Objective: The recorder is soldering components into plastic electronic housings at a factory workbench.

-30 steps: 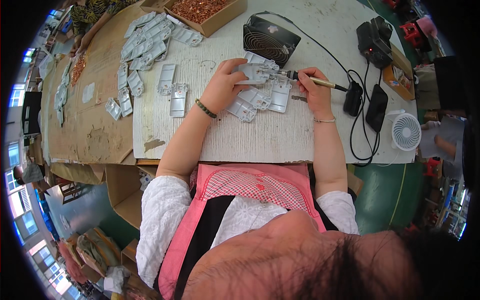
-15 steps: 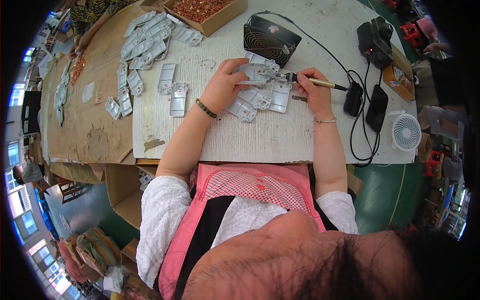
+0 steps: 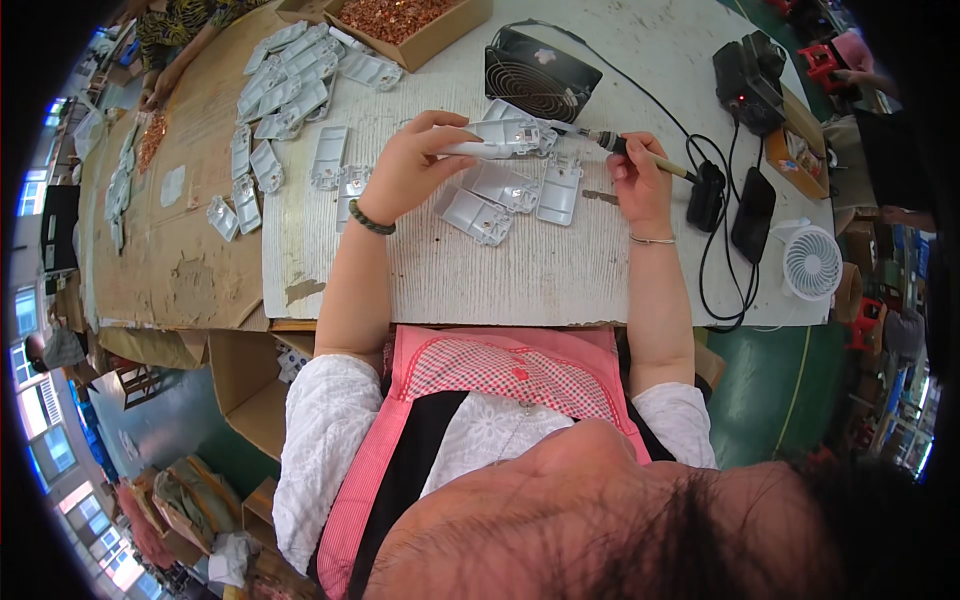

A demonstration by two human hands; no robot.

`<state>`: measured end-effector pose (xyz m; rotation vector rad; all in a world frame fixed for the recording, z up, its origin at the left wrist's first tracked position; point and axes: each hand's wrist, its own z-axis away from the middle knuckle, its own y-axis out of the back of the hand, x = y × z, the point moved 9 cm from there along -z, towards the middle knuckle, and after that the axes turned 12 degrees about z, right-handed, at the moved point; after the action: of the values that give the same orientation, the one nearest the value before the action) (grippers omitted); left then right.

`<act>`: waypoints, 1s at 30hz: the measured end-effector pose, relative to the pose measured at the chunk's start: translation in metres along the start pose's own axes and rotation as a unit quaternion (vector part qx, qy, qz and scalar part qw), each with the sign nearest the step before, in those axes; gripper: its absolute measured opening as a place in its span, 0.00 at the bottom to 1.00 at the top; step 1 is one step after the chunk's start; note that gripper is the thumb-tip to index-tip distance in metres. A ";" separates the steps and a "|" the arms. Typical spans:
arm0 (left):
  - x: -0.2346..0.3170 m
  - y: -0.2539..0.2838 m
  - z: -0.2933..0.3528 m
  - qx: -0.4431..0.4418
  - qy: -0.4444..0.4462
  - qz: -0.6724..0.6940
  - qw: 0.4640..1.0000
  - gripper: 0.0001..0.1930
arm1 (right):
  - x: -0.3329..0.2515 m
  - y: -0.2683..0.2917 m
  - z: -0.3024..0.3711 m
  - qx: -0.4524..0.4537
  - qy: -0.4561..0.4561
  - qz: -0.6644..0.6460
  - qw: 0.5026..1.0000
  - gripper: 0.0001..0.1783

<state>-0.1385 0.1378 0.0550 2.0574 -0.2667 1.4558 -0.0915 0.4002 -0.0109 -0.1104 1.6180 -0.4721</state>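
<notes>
My left hand [image 3: 412, 168] grips a light grey plastic casing [image 3: 497, 143] between thumb and fingers, raised and tilted over other casings. In my right hand [image 3: 643, 182] is a soldering iron [image 3: 607, 141] with a pale handle, its tip pointing left toward the held casing's right end. Whether the tip touches anything is too small to tell. Just below lie loose casings: a tilted one [image 3: 470, 214], one [image 3: 502, 186] above it, and an upright one [image 3: 558, 192] to the right. A black fan [image 3: 540, 78] stands behind the held casing.
Many more casings [image 3: 290, 85] are heaped at the upper left, near a cardboard box [image 3: 452, 33] of copper-coloured parts. On the right are a black soldering station [image 3: 750, 85], cables, a phone [image 3: 754, 217] and a small white fan [image 3: 811, 263]. Another person's hand [image 3: 152, 95] works far left.
My left hand has shifted left, lifting and turning the casing. The soldering iron has moved slightly right and up, away from where it was over the casing's end.
</notes>
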 end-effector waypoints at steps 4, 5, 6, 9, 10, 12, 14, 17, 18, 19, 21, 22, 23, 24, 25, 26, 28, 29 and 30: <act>0.004 0.007 -0.002 0.081 -0.061 0.094 0.990 0.11 | -0.001 -0.003 -0.001 -0.015 0.007 -0.016 1.000 0.06; 0.002 0.004 -0.002 0.082 -0.061 0.093 0.990 0.11 | 0.000 -0.003 -0.001 -0.015 0.006 -0.016 1.000 0.06; 0.005 -0.003 -0.003 0.069 -0.080 0.027 0.994 0.11 | 0.000 -0.003 -0.001 -0.016 0.005 -0.010 1.000 0.06; -0.008 -0.019 -0.001 0.041 -0.087 -0.034 0.995 0.09 | 0.001 -0.007 0.000 -0.018 0.001 0.019 1.000 0.06; -0.007 -0.025 -0.002 0.023 -0.110 -0.054 0.992 0.08 | 0.001 -0.007 0.000 -0.015 -0.001 0.043 0.999 0.06; -0.006 -0.033 -0.001 0.010 -0.148 -0.081 0.986 0.07 | 0.002 -0.009 0.001 -0.013 -0.014 0.073 0.997 0.07; -0.006 -0.038 -0.002 0.004 -0.152 -0.079 0.985 0.06 | 0.003 -0.009 0.003 -0.009 -0.026 0.102 0.994 0.07; -0.004 -0.039 -0.001 0.003 -0.152 -0.080 0.985 0.05 | 0.004 -0.012 0.004 -0.018 -0.031 0.128 0.991 0.07; -0.004 -0.038 0.000 0.007 -0.147 -0.082 0.986 0.05 | 0.004 -0.014 0.005 -0.022 -0.033 0.149 0.988 0.07; -0.005 -0.038 -0.001 0.006 -0.147 -0.083 0.986 0.05 | 0.003 -0.015 0.005 -0.024 -0.035 0.169 0.985 0.06; -0.006 -0.038 -0.001 0.004 -0.149 -0.081 0.986 0.05 | 0.003 -0.016 0.005 -0.024 -0.035 0.182 0.982 0.06; -0.006 -0.038 -0.001 0.004 -0.149 -0.081 0.986 0.05 | 0.002 -0.017 0.005 -0.024 -0.034 0.195 0.980 0.06; -0.006 -0.038 -0.002 0.005 -0.146 -0.077 0.986 0.05 | 0.002 -0.016 0.005 -0.023 -0.034 0.195 0.980 0.06; -0.006 -0.038 -0.002 0.005 -0.143 -0.073 0.987 0.05 | 0.003 -0.016 0.005 -0.022 -0.033 0.198 0.979 0.05; -0.007 -0.038 -0.002 0.006 -0.143 -0.073 0.987 0.05 | 0.003 -0.015 0.005 -0.022 -0.031 0.201 0.979 0.05; -0.007 -0.038 -0.002 0.005 -0.142 -0.073 0.987 0.04 | 0.002 -0.016 0.005 -0.022 -0.032 0.201 0.979 0.05; -0.007 -0.038 -0.003 0.005 -0.141 -0.072 0.987 0.04 | 0.003 -0.016 0.005 -0.020 -0.038 0.204 0.978 0.05; -0.007 -0.038 -0.002 0.006 -0.143 -0.075 0.987 0.04 | 0.003 -0.016 0.005 -0.020 -0.038 0.204 0.978 0.05; -0.006 -0.038 -0.002 0.007 -0.145 -0.078 0.986 0.04 | 0.004 -0.015 0.005 -0.021 -0.035 0.201 0.979 0.05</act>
<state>-0.1239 0.1684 0.0367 2.2450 -0.2056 1.0674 -0.0898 0.3837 -0.0095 0.1661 1.5311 -0.1206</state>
